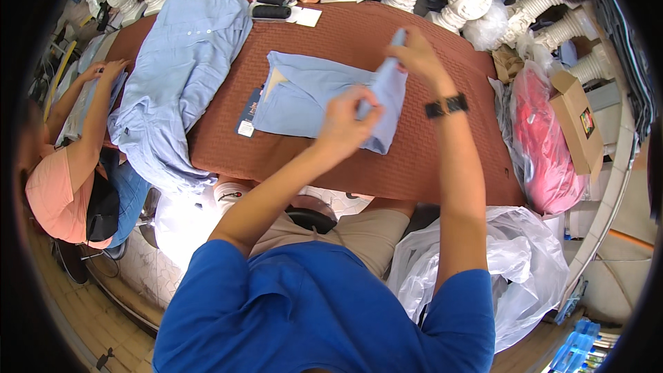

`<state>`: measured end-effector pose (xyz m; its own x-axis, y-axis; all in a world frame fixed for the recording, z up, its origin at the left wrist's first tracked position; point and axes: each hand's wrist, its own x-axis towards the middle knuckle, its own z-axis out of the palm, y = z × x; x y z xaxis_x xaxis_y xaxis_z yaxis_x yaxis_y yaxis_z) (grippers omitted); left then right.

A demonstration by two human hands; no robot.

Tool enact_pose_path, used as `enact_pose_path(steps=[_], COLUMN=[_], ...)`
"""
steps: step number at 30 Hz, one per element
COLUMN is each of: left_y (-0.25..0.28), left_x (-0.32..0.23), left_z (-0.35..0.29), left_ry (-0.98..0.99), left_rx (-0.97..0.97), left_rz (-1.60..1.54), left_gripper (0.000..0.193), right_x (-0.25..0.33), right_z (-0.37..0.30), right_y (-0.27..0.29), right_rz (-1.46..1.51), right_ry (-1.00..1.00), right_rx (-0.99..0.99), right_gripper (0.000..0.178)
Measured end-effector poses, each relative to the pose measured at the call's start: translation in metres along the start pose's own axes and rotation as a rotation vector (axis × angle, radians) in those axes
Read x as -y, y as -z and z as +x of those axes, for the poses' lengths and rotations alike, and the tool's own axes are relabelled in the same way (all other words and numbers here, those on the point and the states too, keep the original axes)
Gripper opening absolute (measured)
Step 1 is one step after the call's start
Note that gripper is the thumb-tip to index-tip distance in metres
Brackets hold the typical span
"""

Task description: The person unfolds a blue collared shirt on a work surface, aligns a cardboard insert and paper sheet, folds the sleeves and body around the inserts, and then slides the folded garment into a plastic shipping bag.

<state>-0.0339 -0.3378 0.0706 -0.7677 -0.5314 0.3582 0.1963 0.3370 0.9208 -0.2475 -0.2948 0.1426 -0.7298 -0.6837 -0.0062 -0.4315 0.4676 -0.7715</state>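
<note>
A light blue shirt [311, 93] lies folded on the brown cloth-covered table [442, 159] in front of me. The fingers of my left hand [349, 121] are closed on the near end of a narrow raised fold at the shirt's right side. At the far end of that fold, my right hand [418, 59], with a black watch on its wrist, pinches the fabric. Both hands are slightly blurred. From the shirt's left edge sticks out a dark blue tag [250, 112] with a white label, next to a small cream patch [275, 80].
Another light blue shirt [183, 55] is spread out to the left, hanging over the table's near edge. A black roll [271, 12] and white card [308, 17] lie at the back. Bagged red fabric [542, 145] and an open carton [579, 124] stand right. A co-worker [69, 179] handles fabric far left.
</note>
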Motion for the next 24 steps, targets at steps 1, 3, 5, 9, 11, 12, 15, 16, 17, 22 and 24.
enact_pose_path(steps=[1, 3, 5, 9, 11, 12, 15, 16, 17, 22, 24], left_y=[0.028, 0.081, 0.13, 0.154, 0.156, 0.156, 0.155, 0.154, 0.152, 0.147, 0.149], left_x=[0.011, 0.035, 0.084, 0.113, 0.121, 0.121, 0.11, 0.107, 0.104, 0.097, 0.095], left_z=[-0.005, -0.02, -0.036, -0.048, -0.049, -0.05, -0.046, -0.043, -0.041, -0.039, -0.038], left_ry=[0.028, 0.142, 0.24, 0.54, 0.517, 0.539, 0.599, 0.606, 0.613, 0.291, 0.451], left_rx=[-0.042, -0.116, -0.167, -0.154, -0.203, -0.222, -0.249, -0.225, -0.202, -0.26, -0.246], left_rz=[-0.029, -0.056, -0.045, -0.123, -0.18, -0.15, -0.06, -0.039, -0.018, 0.497, 0.299], left_gripper=[0.013, 0.015, 0.015, 0.027, 0.035, 0.037, 0.037, 0.034, 0.031, 0.017, 0.017], right_x=[0.021, 0.055, 0.07, 0.031, 0.03, 0.026, 0.032, 0.03, 0.028, 0.04, 0.05], right_z=[0.004, 0.02, 0.036, 0.064, 0.069, 0.065, 0.059, 0.062, 0.065, 0.081, 0.094], right_y=[-0.027, -0.088, -0.159, -0.25, -0.26, -0.264, -0.255, -0.248, -0.243, -0.21, -0.205], right_rz=[0.026, -0.06, -0.085, -0.124, -0.222, -0.269, -0.356, -0.43, -0.475, -0.668, -0.581], right_ry=[0.033, 0.049, 0.048, 0.016, 0.11, 0.152, 0.336, 0.437, 0.528, 0.803, 0.731], right_rx=[0.009, 0.044, 0.122, 0.201, 0.094, 0.047, 0.143, 0.169, 0.213, 0.266, 0.349], right_gripper=[0.068, 0.065, 0.061, 0.051, 0.05, 0.05, 0.049, 0.049, 0.041, 0.016, 0.012])
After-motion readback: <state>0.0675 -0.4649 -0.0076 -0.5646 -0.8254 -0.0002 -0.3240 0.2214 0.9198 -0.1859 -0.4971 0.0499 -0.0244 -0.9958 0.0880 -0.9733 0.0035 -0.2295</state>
